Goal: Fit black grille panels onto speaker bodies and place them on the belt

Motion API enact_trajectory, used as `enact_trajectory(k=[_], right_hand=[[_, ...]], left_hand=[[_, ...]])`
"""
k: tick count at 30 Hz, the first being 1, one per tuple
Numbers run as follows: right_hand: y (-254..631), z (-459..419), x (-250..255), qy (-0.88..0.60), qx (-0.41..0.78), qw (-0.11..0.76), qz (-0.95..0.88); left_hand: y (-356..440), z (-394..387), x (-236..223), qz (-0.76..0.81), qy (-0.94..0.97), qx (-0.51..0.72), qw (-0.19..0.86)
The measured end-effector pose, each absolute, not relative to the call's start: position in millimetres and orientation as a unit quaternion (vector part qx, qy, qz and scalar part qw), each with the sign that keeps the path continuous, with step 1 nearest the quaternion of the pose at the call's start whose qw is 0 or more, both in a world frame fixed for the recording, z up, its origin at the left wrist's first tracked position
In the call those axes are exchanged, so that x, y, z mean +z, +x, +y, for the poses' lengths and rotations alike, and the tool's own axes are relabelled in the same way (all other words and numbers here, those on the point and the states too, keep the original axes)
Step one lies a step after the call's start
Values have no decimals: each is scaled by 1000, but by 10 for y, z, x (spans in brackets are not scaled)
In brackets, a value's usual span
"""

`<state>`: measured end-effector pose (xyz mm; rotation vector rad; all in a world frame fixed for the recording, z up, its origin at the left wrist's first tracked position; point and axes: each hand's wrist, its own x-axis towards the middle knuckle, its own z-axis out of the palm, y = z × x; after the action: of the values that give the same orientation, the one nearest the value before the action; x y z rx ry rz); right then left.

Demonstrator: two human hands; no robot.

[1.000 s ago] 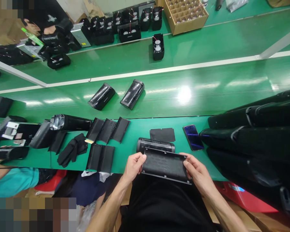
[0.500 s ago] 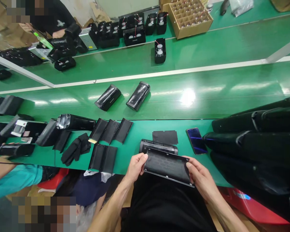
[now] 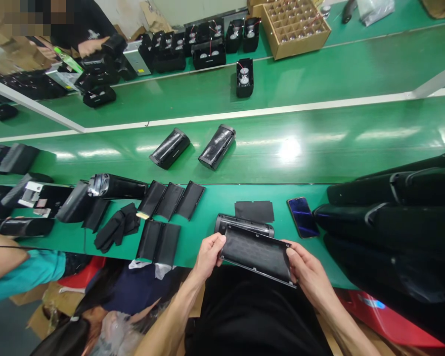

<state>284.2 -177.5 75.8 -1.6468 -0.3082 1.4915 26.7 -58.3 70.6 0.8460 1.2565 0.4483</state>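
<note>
Left hand [image 3: 209, 253] and right hand [image 3: 307, 263] pinch opposite ends of the panel [image 3: 257, 254]; light, even pressure should avoid bending it.

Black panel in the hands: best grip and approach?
Probably the two short ends, one hand from each side: the black panel is long and shallow, with small tabs along both long edges that this grip mostly avoids. The left hand and right hand hold it there.
</note>
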Motion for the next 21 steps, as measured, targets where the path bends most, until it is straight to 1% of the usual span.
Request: enact_trajectory(k=[4, 8, 11, 13, 15, 17, 19, 21], right_hand=[[2860, -1738, 822, -668, 582, 426, -183], [2618, -1638, 877, -633, 583, 467, -203], [2297, -1552, 938, -585, 616, 480, -219], [2178, -1473, 985, -549, 649, 439, -290], [2228, -1347, 990, -522, 653, 371, -406], [2431, -1169, 900, -550, 590, 330, -490], [2680, -970, 693, -632, 480, 314, -520], [2842, -815, 409, -681, 387, 248, -570]], left_hand=[[276, -579, 739, 523, 328, 276, 737], [371, -629, 748, 425, 214, 399, 784], [442, -683, 728, 388, 161, 426, 801], [439, -682, 729, 369, 120, 403, 829], [382, -637, 745, 339, 86, 385, 854], [287, -566, 769, 308, 78, 395, 862], [179, -502, 802, 291, 89, 417, 856], [85, -469, 849, 285, 96, 436, 848]])
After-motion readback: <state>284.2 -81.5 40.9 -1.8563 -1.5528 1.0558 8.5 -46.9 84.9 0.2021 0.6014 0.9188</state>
